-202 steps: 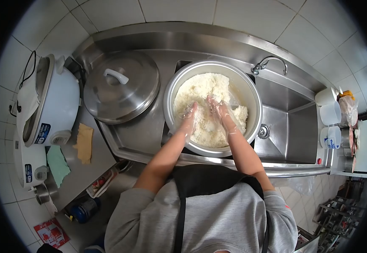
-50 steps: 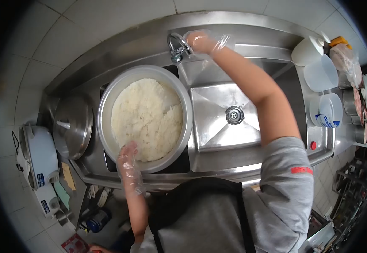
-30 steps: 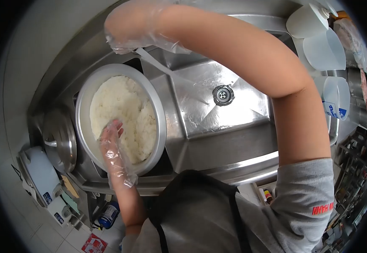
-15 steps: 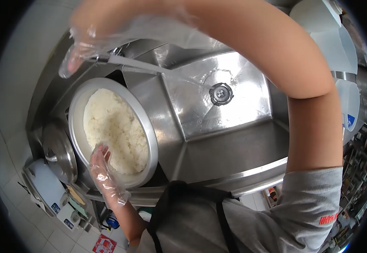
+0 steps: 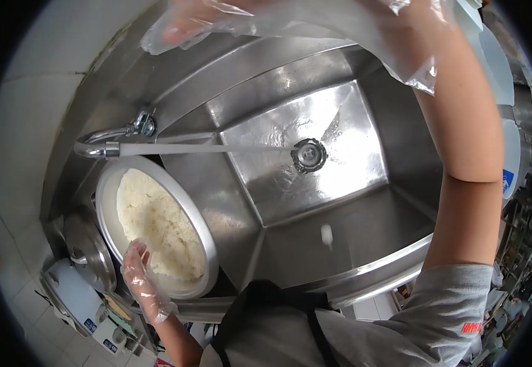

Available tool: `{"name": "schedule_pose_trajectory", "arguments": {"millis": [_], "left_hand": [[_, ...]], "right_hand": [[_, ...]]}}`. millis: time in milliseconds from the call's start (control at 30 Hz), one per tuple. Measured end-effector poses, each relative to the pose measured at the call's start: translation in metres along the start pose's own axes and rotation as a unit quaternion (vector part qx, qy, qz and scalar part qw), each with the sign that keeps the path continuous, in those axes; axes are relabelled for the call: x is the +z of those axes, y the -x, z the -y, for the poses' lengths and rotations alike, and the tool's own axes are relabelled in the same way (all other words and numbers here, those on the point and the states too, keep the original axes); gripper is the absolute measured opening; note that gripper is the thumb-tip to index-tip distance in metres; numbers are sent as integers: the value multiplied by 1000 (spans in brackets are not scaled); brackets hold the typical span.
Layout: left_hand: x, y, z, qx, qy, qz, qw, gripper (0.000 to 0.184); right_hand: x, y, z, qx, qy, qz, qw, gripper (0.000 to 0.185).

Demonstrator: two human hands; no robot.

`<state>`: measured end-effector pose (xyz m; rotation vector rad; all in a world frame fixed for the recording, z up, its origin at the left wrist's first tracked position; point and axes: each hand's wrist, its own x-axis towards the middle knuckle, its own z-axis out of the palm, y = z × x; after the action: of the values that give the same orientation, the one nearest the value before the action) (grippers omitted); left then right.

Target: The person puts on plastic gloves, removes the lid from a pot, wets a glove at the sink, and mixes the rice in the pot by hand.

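Observation:
Several fingers of my left hand (image 5: 141, 282), in a clear plastic glove, curl over the near rim of a deep metal pot (image 5: 208, 244). White cooked rice (image 5: 159, 226) is heaped inside the pot. My right hand (image 5: 195, 24), in a loose clear glove, is raised at the top of the view. Its visible fingers are stretched out with nothing seen in them, and part of it is cut off by the frame. Below it, a curved metal tap (image 5: 97, 147) pours a stream of water (image 5: 204, 148) towards the sink drain (image 5: 308, 155).
The steel sink (image 5: 241, 183) lies to the right of the pot. A small white blur (image 5: 326, 235) shows over its near side. A metal lid (image 5: 88, 251) stands left of the pot, beside a pale blue-topped device (image 5: 73, 287). Large pale containers (image 5: 492, 67) are at right.
My right hand has moved away from the tap, up and to the right, so the tap now shows. The small white blur has appeared. My left hand stays at the pot rim.

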<state>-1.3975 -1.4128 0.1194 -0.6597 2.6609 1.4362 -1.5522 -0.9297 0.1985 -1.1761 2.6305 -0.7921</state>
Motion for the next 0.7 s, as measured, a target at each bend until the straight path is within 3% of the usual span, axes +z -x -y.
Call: {"name": "schedule_pose_trajectory", "arguments": {"millis": [133, 200, 267, 400, 433, 567, 667, 700], "left_hand": [[5, 5, -13, 6, 10, -19, 1000, 35], [9, 7, -21, 7, 22, -32, 999, 32], [8, 9, -27, 5, 28, -30, 999, 31], [-4, 14, -21, 6, 51, -41, 998, 31], [-8, 15, -19, -2, 52, -53, 997, 31], [-34, 17, 2, -29, 63, -88, 994, 32], [-49, 18, 21, -30, 74, -99, 992, 32], [-52, 18, 28, -31, 79, -98, 992, 32]], "right_hand": [[31, -57, -13, 3, -31, -16, 999, 28], [67, -93, -25, 52, -29, -7, 998, 27], [103, -113, -28, -8, 25, -49, 998, 25], [144, -145, -22, -13, 70, -138, 988, 23], [141, -154, -20, 2, 90, -82, 993, 24], [141, -178, -17, -10, 129, -66, 989, 27], [123, -177, 9, 102, 100, -22, 989, 25], [126, -181, 10, 111, 77, -53, 989, 23]]}}
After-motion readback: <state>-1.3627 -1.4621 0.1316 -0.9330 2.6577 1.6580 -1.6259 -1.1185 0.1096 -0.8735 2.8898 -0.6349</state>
